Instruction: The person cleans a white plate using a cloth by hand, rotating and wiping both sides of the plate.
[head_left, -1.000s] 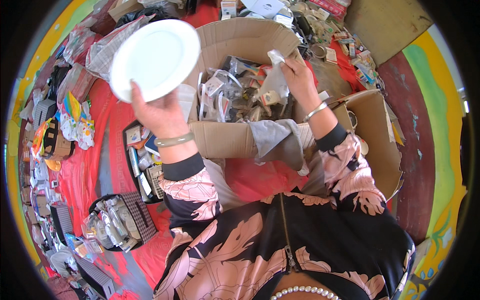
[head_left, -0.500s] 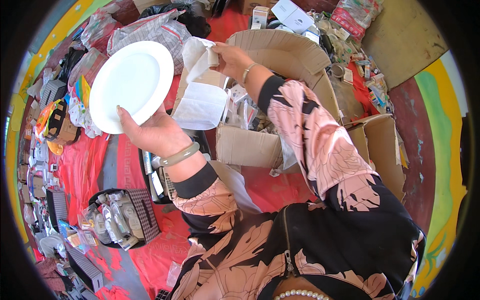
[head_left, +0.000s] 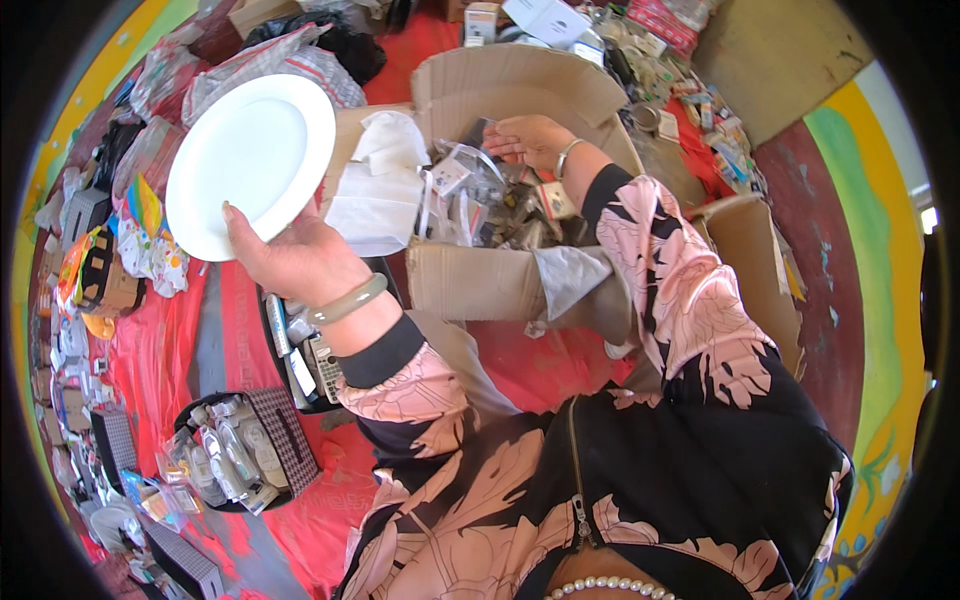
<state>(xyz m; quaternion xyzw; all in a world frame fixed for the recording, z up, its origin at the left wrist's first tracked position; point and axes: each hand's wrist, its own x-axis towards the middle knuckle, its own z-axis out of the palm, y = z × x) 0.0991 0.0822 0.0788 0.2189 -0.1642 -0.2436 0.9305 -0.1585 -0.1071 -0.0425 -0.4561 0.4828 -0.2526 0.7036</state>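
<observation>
Sheet (head_left: 389, 146) lowered onto carton flap (head_left: 346, 128), left hand (head_left: 305, 258) clamping plate (head_left: 250, 160), right hand (head_left: 535, 140) grip unclear

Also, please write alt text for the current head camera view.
The person's left hand holds up a white plate; the right hand is over an open cardboard box of mixed small items. White sheets lie along its left side.

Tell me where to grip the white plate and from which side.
The white plate is probably best pinched, front and back, at its upper-right rim, coming from the right: the rim is broad and uncovered there, whereas the left hand holds the lower edge.
</observation>
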